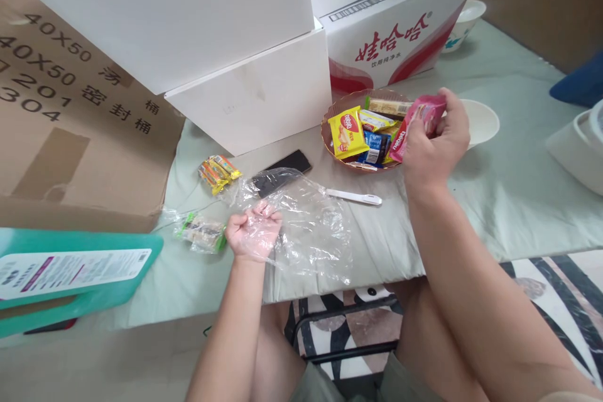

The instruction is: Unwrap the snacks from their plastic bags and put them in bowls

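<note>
My right hand (436, 147) pinches a pink snack packet (417, 122) over the right rim of a clear brownish bowl (326, 132). Inside the bowl lie several wrapped snacks, among them a yellow packet (348, 132) and a blue packet (374, 148). My left hand (254, 230), palm up with curled fingers, holds a clear plastic bag (315, 232) that spreads to its right across the cloth. Beside that hand sits a green-and-clear wrapped snack (203, 232), and orange-yellow snack packets (219, 173) lie farther back.
A dark phone (287, 169) and a white pen-like object (354, 196) lie behind the bag. White boxes (254, 94) and a cardboard box (85, 138) stand at back and left. A green jug (89, 270) is front left. White bowls (483, 122) stand right.
</note>
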`<state>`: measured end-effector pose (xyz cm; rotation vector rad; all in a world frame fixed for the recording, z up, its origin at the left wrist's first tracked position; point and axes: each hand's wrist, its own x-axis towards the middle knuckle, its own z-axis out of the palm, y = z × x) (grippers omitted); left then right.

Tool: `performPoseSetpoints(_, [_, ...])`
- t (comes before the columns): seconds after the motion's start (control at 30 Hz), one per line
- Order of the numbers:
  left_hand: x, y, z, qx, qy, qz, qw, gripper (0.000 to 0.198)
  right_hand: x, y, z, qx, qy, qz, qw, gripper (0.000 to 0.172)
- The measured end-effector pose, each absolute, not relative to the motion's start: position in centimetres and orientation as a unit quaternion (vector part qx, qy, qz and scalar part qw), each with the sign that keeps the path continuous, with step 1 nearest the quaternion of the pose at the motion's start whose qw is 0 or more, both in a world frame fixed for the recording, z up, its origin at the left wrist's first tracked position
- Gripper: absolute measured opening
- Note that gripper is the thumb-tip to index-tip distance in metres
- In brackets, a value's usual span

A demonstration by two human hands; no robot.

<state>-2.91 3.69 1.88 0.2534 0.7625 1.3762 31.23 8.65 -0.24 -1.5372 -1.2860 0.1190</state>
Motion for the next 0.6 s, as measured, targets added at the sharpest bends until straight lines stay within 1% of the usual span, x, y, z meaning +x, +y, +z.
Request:
performPoseSetpoints(0.1, [-3.0,3.6,1.8,0.108,0.331,0.616,0.707,0.029,30.7,9.4,-0.9,-0.748,-0.422,-0.045,0.51,0.056])
performPoseSetpoints(0.17, [-3.1,3.6,1.7,0.105,0.324,0.614,0.712,0.027,30.3,9.6,-0.9,-0.767,-0.425,-0.065,0.476,0.058])
performPoseSetpoints(0.23, [-3.1,3.5,1.7,0.105,0.319,0.61,0.718,0.025,29.9,9.3,-0.2,-0.753,-0.442,-0.092,0.479,0.056])
performPoseSetpoints(0.33, [-3.1,3.4,1.8,0.106,0.312,0.605,0.724,0.026,29.4,8.2,1.5,-0.713,-0.48,-0.121,0.497,0.044])
performPoseSetpoints(0.47, [-3.2,3.3,2.0,0.108,0.307,0.603,0.729,0.024,28.6,7.3,2.7,-0.71,-0.537,-0.046,0.452,0.02])
performPoseSetpoints(0.53, [-3.3,3.3,2.0,0.113,0.309,0.604,0.726,0.025,28.4,7.2,3.0,-0.724,-0.536,-0.02,0.433,0.015])
performPoseSetpoints(0.6, [-3.4,3.4,2.1,0.12,0.323,0.606,0.716,0.026,28.0,7.1,3.7,-0.719,-0.534,-0.02,0.444,0.011])
